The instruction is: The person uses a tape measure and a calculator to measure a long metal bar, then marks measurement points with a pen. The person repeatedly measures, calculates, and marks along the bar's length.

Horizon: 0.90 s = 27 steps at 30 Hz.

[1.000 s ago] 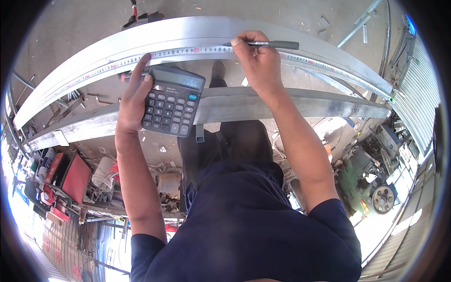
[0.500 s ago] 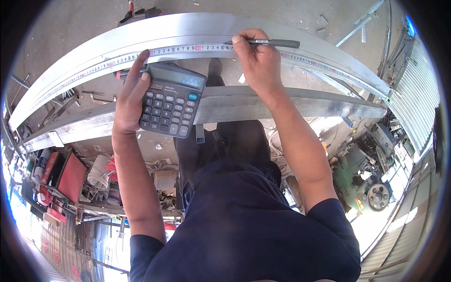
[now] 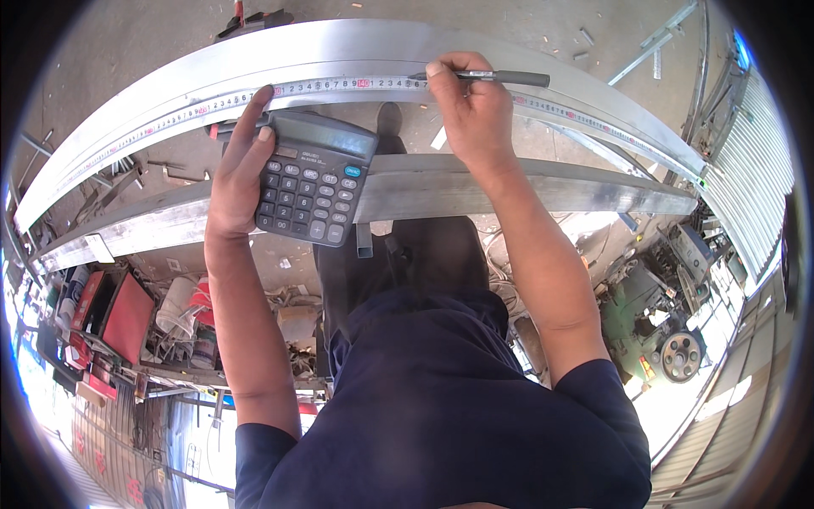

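A long silvery metal bar (image 3: pixel 356 42) spans the view in front of me, with a tape measure (image 3: pixel 326 85) stretched along its near edge. My left hand (image 3: pixel 233 191) grips a dark grey calculator (image 3: pixel 314 182) by its left side, thumb on its upper left corner. One finger of that hand reaches up onto the tape. In my right hand (image 3: pixel 475 114) a black marker pen (image 3: pixel 521 78) is pinched, lying almost level. Its tip points left, at the tape's upper edge; whether it touches is too fine to tell.
A second metal beam (image 3: pixel 466 182) runs crosswise between me and the bar. Below it at left stands a red box (image 3: pixel 127 318) beside a white bucket (image 3: pixel 178 305). At right is green machinery with a wheel (image 3: pixel 681 356). Metal offcuts lie on the floor.
Both hands, the calculator and the marker pen appear slightly further right and up, as do the tape and bar near them. The grips are the same.
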Each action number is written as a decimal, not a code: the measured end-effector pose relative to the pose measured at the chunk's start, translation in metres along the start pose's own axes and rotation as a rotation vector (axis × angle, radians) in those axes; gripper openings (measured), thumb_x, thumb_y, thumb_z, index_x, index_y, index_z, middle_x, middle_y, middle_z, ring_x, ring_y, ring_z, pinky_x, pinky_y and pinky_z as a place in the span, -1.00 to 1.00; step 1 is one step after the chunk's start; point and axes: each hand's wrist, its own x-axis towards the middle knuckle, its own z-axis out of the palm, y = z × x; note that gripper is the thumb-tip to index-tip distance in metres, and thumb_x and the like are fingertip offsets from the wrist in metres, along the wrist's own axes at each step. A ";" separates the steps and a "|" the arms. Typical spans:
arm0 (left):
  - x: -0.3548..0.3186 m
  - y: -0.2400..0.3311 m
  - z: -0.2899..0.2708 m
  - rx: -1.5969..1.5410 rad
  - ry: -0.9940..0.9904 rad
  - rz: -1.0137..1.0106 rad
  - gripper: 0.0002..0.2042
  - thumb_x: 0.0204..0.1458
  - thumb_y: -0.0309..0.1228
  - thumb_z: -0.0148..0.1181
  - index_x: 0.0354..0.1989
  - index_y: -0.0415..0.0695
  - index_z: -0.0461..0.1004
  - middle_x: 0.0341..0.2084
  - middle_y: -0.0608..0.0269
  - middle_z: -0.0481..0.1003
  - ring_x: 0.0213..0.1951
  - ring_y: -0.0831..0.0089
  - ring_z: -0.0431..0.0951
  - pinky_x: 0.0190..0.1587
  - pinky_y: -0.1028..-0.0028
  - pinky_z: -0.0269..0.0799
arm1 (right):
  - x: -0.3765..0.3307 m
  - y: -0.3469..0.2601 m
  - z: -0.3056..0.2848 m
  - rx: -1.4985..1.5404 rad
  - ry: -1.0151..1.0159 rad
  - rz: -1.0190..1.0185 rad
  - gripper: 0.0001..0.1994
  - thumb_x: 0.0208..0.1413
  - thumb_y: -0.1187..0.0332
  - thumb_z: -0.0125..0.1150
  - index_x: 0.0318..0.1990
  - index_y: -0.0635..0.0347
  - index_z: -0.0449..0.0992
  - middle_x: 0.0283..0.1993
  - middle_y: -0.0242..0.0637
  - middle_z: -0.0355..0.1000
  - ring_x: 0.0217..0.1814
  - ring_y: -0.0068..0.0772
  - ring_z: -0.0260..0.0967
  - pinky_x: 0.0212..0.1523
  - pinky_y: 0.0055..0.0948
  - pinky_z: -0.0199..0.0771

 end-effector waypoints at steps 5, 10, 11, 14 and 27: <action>0.001 0.001 0.002 -0.005 0.006 0.013 -0.32 0.33 -0.29 0.08 0.54 -0.34 0.05 0.25 0.00 0.37 0.18 0.40 0.42 0.26 0.48 0.29 | 0.001 0.000 0.000 0.009 0.007 0.002 -0.79 0.35 0.26 0.28 -0.19 0.24 0.53 -0.53 -0.31 0.55 -0.50 -0.53 0.50 -0.43 -0.48 0.46; 0.000 0.002 0.000 -0.003 -0.003 -0.029 -0.38 0.36 -0.32 0.02 0.55 -0.26 0.10 0.38 0.01 0.24 0.30 0.33 0.34 0.34 0.43 0.26 | 0.001 -0.001 0.000 0.020 0.008 0.001 -0.79 0.35 0.27 0.28 -0.20 0.25 0.53 -0.53 -0.32 0.54 -0.50 -0.55 0.49 -0.44 -0.49 0.45; 0.000 0.002 0.000 -0.009 -0.005 -0.044 -0.41 0.37 -0.34 -0.01 0.55 -0.22 0.12 0.45 0.02 0.18 0.36 0.29 0.30 0.37 0.40 0.24 | 0.001 -0.001 0.000 0.017 0.009 -0.002 -0.80 0.35 0.28 0.28 -0.20 0.25 0.53 -0.54 -0.33 0.54 -0.50 -0.55 0.49 -0.44 -0.49 0.45; 0.001 0.000 0.002 0.013 0.028 -0.001 -0.33 0.32 -0.30 0.05 0.55 -0.32 0.07 0.29 0.04 0.35 0.20 0.42 0.41 0.28 0.48 0.26 | 0.001 -0.001 -0.001 0.001 0.009 -0.006 -0.80 0.35 0.29 0.28 -0.21 0.24 0.53 -0.54 -0.33 0.53 -0.51 -0.56 0.48 -0.44 -0.49 0.44; 0.000 0.004 0.005 -0.039 0.003 -0.019 -0.38 0.35 -0.34 0.01 0.54 -0.30 0.09 0.24 -0.01 0.40 0.12 0.42 0.52 0.17 0.48 0.42 | 0.002 0.002 -0.001 -0.029 0.019 -0.020 -0.80 0.35 0.27 0.27 -0.19 0.24 0.53 -0.50 -0.28 0.56 -0.49 -0.49 0.50 -0.40 -0.45 0.49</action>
